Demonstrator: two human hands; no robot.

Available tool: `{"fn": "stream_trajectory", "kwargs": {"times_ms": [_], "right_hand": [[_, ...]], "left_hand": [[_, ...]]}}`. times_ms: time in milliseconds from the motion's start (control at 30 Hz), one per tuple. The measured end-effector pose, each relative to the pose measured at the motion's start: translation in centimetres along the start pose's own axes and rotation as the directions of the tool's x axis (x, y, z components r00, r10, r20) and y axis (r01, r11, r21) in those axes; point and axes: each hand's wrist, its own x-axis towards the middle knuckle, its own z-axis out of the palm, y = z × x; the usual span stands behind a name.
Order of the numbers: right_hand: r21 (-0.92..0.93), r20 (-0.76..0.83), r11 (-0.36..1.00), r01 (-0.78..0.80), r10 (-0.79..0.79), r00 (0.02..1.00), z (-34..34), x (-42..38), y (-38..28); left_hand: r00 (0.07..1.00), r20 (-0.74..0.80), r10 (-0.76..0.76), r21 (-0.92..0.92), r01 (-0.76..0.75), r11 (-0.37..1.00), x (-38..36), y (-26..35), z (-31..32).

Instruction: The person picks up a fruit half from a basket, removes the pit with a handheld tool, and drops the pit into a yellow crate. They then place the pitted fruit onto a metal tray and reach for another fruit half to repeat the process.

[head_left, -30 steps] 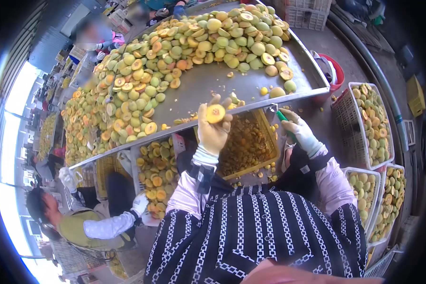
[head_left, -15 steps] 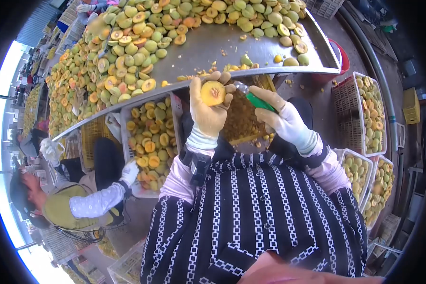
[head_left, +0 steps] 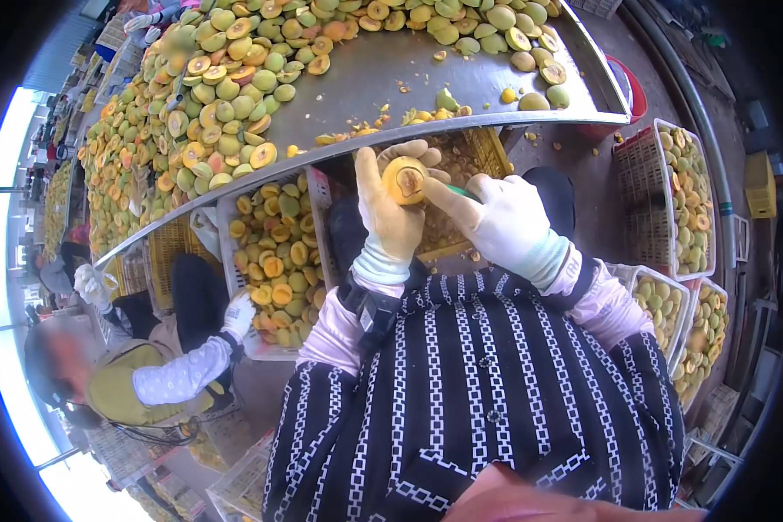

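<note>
My left hand [head_left: 390,209], in a stained work glove, holds a halved yellow peach [head_left: 402,177] with its cut face up. My right hand [head_left: 505,217], also gloved, is closed around a green-handled pitting tool [head_left: 455,189]. A thin curved line, seemingly the tool's metal loop, shows around the pit area in the cut face. My right index finger stretches along the tool toward the fruit. Both hands are just in front of the metal table's edge [head_left: 357,141], above a yellow crate [head_left: 489,155] with scraps in it.
Halved peaches [head_left: 226,96] are heaped on the metal table. A white crate of peach halves [head_left: 274,261] stands left, near a seated co-worker's gloved hand [head_left: 238,315]. Fruit-filled crates [head_left: 683,204] line the right side, with a red bucket [head_left: 625,91] behind.
My right hand has moved left and slightly down, bringing the tool from beside the peach half onto its cut face. My left hand still holds the fruit.
</note>
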Motion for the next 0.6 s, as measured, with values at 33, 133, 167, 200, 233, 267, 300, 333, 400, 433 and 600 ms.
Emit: {"fn": "stream_trajectory", "kwargs": {"times_ms": [33,133,167,200,233,267,300,333,400,433,600], "right_hand": [[-0.028,0.021,1.0,0.009,-0.009,1.0,-0.1,0.0,0.1],[-0.009,0.1,1.0,0.013,-0.012,0.995,-0.6,-0.2,0.3],[-0.005,0.1,1.0,0.009,-0.009,0.995,-0.7,-0.3,0.5],[0.016,0.106,0.999,0.029,-0.031,0.994,-0.7,-0.3,0.8],[0.037,0.113,0.998,0.05,-0.054,0.992,-0.7,-0.5,1.0],[0.04,0.113,0.998,0.047,-0.051,0.992,-0.7,-0.6,1.2],[0.021,0.137,0.998,0.063,-0.065,0.988,-0.6,-0.8,1.3],[0.004,0.164,0.997,0.078,-0.078,0.983,-0.6,-1.0,1.3],[0.028,0.175,0.995,0.091,-0.094,0.98,-0.6,-1.2,1.6],[0.047,0.183,0.993,0.107,-0.114,0.977,-0.6,-1.3,1.7],[0.133,0.188,0.991,0.009,-0.034,0.981,0.8,-1.8,0.6]], "left_hand": [[1.0,0.014,-0.024,-0.016,0.024,1.0,0.0,-0.1,0.0],[0.999,-0.005,-0.043,-0.021,0.043,0.999,-0.1,-0.1,0.5],[0.999,-0.035,-0.034,-0.012,0.034,0.999,-0.1,0.0,0.9],[0.999,-0.037,-0.038,-0.009,0.037,0.999,-0.2,0.1,1.0],[0.996,-0.05,-0.071,0.07,0.074,0.995,-0.2,0.4,0.9],[0.992,-0.067,-0.103,0.147,0.112,0.983,-0.3,0.6,0.9],[0.992,-0.069,-0.107,0.149,0.116,0.982,-0.3,0.8,0.9],[0.985,-0.055,-0.162,0.221,0.17,0.96,-0.3,1.0,0.9],[0.974,-0.047,-0.221,0.294,0.225,0.929,-0.2,1.2,0.8],[0.97,-0.037,-0.24,0.338,0.238,0.91,-0.1,1.3,0.8],[0.98,-0.058,-0.19,0.422,0.197,0.885,0.3,0.5,0.7]]}}
